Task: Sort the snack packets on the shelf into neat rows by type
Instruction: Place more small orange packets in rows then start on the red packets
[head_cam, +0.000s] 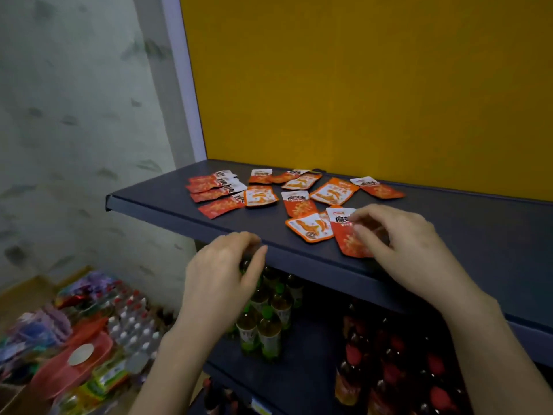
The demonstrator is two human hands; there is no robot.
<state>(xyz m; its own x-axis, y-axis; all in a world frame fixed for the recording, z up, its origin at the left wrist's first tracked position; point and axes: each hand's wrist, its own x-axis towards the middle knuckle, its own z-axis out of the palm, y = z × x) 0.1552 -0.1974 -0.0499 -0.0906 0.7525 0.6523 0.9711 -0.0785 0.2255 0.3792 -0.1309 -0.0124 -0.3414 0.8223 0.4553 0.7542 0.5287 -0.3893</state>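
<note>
Several small snack packets lie on a dark shelf (167, 193). A row of red packets with white tops (214, 190) overlaps at the left. Orange-and-white packets (261, 196) and more red ones lie scattered in the middle and right. My right hand (401, 247) pinches a red packet (347, 235) near the shelf's front edge, beside an orange packet (309, 227). My left hand (221, 274) hovers in front of the shelf edge with fingers loosely curled, holding nothing.
A yellow back panel (359, 85) rises behind the shelf. The lower shelf holds green-labelled bottles (266, 330) and red-capped bottles (398, 360). On the floor at the left lie water bottle packs (131, 322) and colourful bags (71, 354).
</note>
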